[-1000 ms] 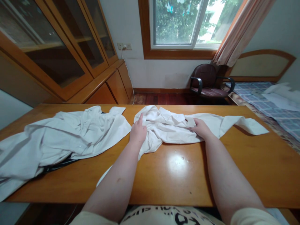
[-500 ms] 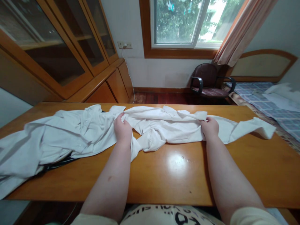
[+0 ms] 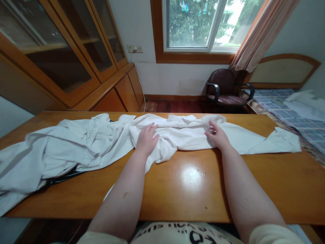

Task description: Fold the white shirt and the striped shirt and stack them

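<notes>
A crumpled white shirt (image 3: 193, 137) lies across the middle of a wooden table (image 3: 193, 189), one sleeve stretching out to the right. My left hand (image 3: 147, 139) rests flat on the shirt's left part with fingers spread. My right hand (image 3: 217, 135) lies open on the shirt's right part, fingers stretched forward. Neither hand grips the cloth.
A larger heap of white clothes (image 3: 61, 149) with a dark garment under it covers the table's left side. Beyond the table stand a wooden glass-door cabinet (image 3: 71, 51), a dark armchair (image 3: 225, 89) under the window, and a bed (image 3: 291, 108) at right.
Half a second ago both hands gripped the shirt and held it stretched; now they have let go and lie flat on it. The shirt has settled on the table, its right sleeve lying flatter.
</notes>
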